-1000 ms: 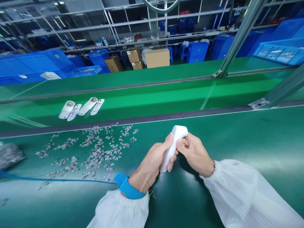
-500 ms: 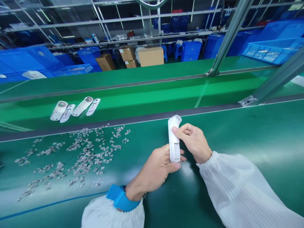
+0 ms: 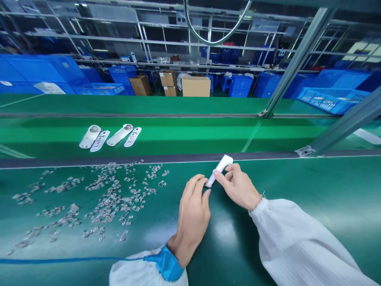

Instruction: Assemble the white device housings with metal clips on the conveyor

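A white plastic housing [image 3: 220, 168] is tilted near the back edge of the green bench, its upper end leaning to the right. My right hand [image 3: 239, 186] pinches it from the right with thumb and fingers. My left hand [image 3: 195, 204] is at its lower end, thumb and fingertips curved around that end and a small gap between them. Many small metal clips [image 3: 110, 202] lie scattered on the bench to the left. On the green conveyor belt beyond rest white shell parts [image 3: 120, 135] in two pairs.
A metal post [image 3: 297, 63] and a slanted beam [image 3: 348, 119] rise at the right. A blue cord [image 3: 74, 260] runs left from my left wrist. Past the belt are a blue basket [image 3: 330, 99], blue bins and cardboard boxes [image 3: 195, 86].
The housing has turned from upright to a slant, its lower end pointing left. My left hand has moved from beneath it to its left, and the head view has tilted up.
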A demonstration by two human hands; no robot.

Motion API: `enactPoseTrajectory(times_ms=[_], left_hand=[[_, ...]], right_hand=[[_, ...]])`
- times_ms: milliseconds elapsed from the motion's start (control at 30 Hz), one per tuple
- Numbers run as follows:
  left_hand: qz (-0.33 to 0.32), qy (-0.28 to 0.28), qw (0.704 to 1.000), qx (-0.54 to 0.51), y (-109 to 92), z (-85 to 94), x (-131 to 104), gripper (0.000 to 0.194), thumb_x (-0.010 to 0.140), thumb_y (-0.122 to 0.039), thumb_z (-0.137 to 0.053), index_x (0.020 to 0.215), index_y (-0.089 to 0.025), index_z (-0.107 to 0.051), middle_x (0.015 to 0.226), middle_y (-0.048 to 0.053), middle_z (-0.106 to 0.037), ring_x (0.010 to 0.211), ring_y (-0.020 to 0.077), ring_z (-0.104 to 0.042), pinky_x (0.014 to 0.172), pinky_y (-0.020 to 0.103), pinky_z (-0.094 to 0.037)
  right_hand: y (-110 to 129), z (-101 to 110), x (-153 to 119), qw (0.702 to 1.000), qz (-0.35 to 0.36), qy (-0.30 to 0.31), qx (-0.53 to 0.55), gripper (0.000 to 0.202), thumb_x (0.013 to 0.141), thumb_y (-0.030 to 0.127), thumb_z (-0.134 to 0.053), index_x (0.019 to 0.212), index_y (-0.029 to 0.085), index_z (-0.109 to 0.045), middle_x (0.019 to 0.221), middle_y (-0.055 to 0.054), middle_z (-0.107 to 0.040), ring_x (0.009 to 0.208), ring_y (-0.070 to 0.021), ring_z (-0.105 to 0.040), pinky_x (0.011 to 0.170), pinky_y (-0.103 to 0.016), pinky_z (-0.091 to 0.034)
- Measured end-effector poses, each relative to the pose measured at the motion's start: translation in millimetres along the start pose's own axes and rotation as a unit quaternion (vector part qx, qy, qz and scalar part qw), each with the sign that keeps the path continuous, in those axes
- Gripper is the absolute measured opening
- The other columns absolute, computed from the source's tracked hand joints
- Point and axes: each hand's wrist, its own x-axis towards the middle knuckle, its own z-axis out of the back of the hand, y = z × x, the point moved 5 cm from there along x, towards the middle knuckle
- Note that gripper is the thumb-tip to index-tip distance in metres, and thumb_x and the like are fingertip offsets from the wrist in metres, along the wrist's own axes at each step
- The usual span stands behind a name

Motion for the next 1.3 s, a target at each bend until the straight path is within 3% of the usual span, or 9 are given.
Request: enactPoseTrajectory(times_ms=[100, 300, 500, 667, 800, 933, 1100, 1200, 1300], left_hand=[[0.023, -0.005, 1.0, -0.009, 2, 1.1, -2, 0.031, 0.091, -0.011, -0.047, 0.119, -0.019, -0.056, 0.127, 0.013, -0.057, 0.119, 0.0267, -0.055, 0.1, 0.047, -0.046], [0.063, -0.015, 0.997, -0.037, -1, 7.8, -13, 0.03, 0.089, -0.012, -0.048, 0.117, -0.02, -0.056, 0.13, 0.012, -0.056, 0.117, 0.028, -0.053, 0.1, 0.049, -0.043], [0.101, -0.008, 0.993, -0.053, 0, 11.0, -14, 0.028, 0.086, -0.012, -0.05, 0.112, -0.021, -0.057, 0.125, 0.011, -0.057, 0.11, 0.0277, -0.055, 0.098, 0.047, -0.044], [0.105, -0.024, 0.994, -0.026, -1, 13.4, -15, 0.029, 0.086, -0.009, -0.047, 0.111, -0.022, -0.056, 0.122, 0.007, -0.057, 0.109, 0.025, -0.055, 0.097, 0.046, -0.045], [0.104, -0.035, 0.994, -0.008, -2, 17.6, -14, 0.029, 0.084, -0.008, -0.05, 0.108, -0.022, -0.057, 0.12, 0.006, -0.059, 0.107, 0.0239, -0.056, 0.097, 0.045, -0.046], [0.124, -0.021, 0.991, 0.035, 16, 35.3, 9, 0.022, 0.082, -0.012, -0.061, 0.101, -0.022, -0.064, 0.11, 0.003, -0.066, 0.101, 0.0195, -0.061, 0.091, 0.034, -0.051], [0.182, -0.019, 0.97, 0.157, 83, 80.1, 88, 0.012, 0.083, -0.012, -0.062, 0.089, -0.017, -0.07, 0.11, 0.009, -0.067, 0.11, 0.0234, -0.06, 0.1, 0.037, -0.046], [0.243, -0.061, 0.94, 0.232, 126, 109.2, 136, 0.031, 0.083, -0.019, -0.067, 0.114, -0.012, -0.063, 0.136, 0.015, -0.051, 0.128, 0.032, -0.047, 0.106, 0.052, -0.039], [0.295, -0.071, 0.918, 0.257, 155, 126.2, 168, 0.039, 0.091, -0.033, -0.061, 0.126, -0.016, -0.056, 0.133, 0.012, -0.054, 0.117, 0.0268, -0.056, 0.097, 0.05, -0.048]], right_hand=[[10, -4, 8, 0.994, -0.026, -0.011, -0.104, 0.061, 0.078, 0.067, -0.056, 0.113, 0.02, -0.042, 0.089, -0.013, -0.07, 0.079, -0.0351, -0.067, 0.066, -0.041, -0.042], [8, 19, 37, 0.986, 0.001, 0.046, -0.162, 0.046, 0.076, 0.032, -0.065, 0.115, 0.02, -0.043, 0.096, -0.014, -0.07, 0.085, -0.0302, -0.068, 0.076, -0.039, -0.044], [-22, 54, 126, 0.984, 0.014, -0.079, -0.156, 0.029, 0.082, 0.052, -0.056, 0.091, 0.025, -0.052, 0.091, -0.019, -0.064, 0.081, -0.0328, -0.061, 0.075, -0.047, -0.04], [-47, 34, 154, 0.971, 0.003, -0.166, -0.171, 0.026, 0.075, 0.027, -0.055, 0.098, 0.017, -0.061, 0.082, -0.018, -0.063, 0.083, -0.0375, -0.06, 0.069, -0.047, -0.04], [-48, 22, 123, 0.956, 0.039, -0.235, -0.174, 0.051, 0.079, 0.03, -0.05, 0.121, 0.002, -0.055, 0.106, -0.028, -0.06, 0.111, -0.0435, -0.054, 0.085, -0.052, -0.041], [-32, 13, 52, 0.94, 0.137, -0.282, -0.135, 0.054, 0.081, 0.037, -0.054, 0.126, 0.008, -0.052, 0.12, -0.024, -0.058, 0.123, -0.0397, -0.05, 0.096, -0.048, -0.042], [-25, -11, -12, 0.979, 0.134, -0.151, 0.014, 0.034, 0.081, 0.046, -0.058, 0.105, 0.023, -0.061, 0.1, -0.008, -0.068, 0.084, -0.0268, -0.067, 0.079, -0.042, -0.052], [-22, -18, -21, 0.986, 0.125, -0.1, 0.051, 0.028, 0.082, 0.047, -0.06, 0.1, 0.025, -0.062, 0.096, -0.005, -0.07, 0.083, -0.0239, -0.066, 0.082, -0.041, -0.051], [-22, -17, -18, 0.986, 0.108, -0.085, 0.093, 0.027, 0.084, 0.047, -0.06, 0.1, 0.025, -0.062, 0.097, -0.005, -0.07, 0.084, -0.0224, -0.065, 0.083, -0.04, -0.051]])
